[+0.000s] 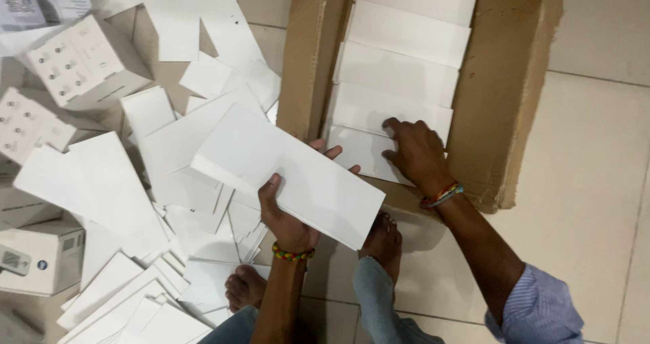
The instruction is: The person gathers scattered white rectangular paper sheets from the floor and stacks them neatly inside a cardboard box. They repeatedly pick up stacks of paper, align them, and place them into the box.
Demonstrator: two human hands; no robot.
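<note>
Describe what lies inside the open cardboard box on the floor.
Inside the cardboard box, flat white cards lie in an overlapping row. The right hand rests on the nearest one. The box bottom beneath them is covered.

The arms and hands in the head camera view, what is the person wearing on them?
The left hand is bare, with a bracelet of multicoloured beads at the wrist. The right hand is bare too, with a red, yellow and teal band at the wrist and a light blue striped sleeve pushed up the arm.
</note>
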